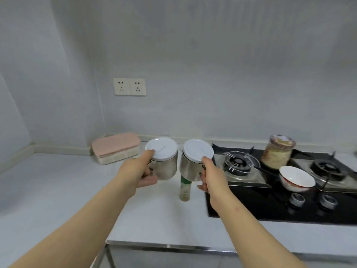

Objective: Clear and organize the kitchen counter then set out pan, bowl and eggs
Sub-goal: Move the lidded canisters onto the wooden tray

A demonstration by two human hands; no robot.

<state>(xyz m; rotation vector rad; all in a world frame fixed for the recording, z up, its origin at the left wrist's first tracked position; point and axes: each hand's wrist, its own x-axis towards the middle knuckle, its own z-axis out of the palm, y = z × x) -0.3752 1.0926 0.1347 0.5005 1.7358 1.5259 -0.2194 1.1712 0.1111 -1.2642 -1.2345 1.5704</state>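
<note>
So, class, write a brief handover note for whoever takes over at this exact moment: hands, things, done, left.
Left hand holds the left canister, right hand the right canister, both off the counter.
Bottle stands on the counter beneath them; pink-lidded box by the wall; bowl and jar on the stove.
Done: canisters picked up. Left: put them away, clear the stove, set out pan, bowl, eggs; no eggs in view.

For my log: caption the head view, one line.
Left hand grips the left canister, right hand the right canister, over the counter beside a stove bearing bowl and jar.
</note>
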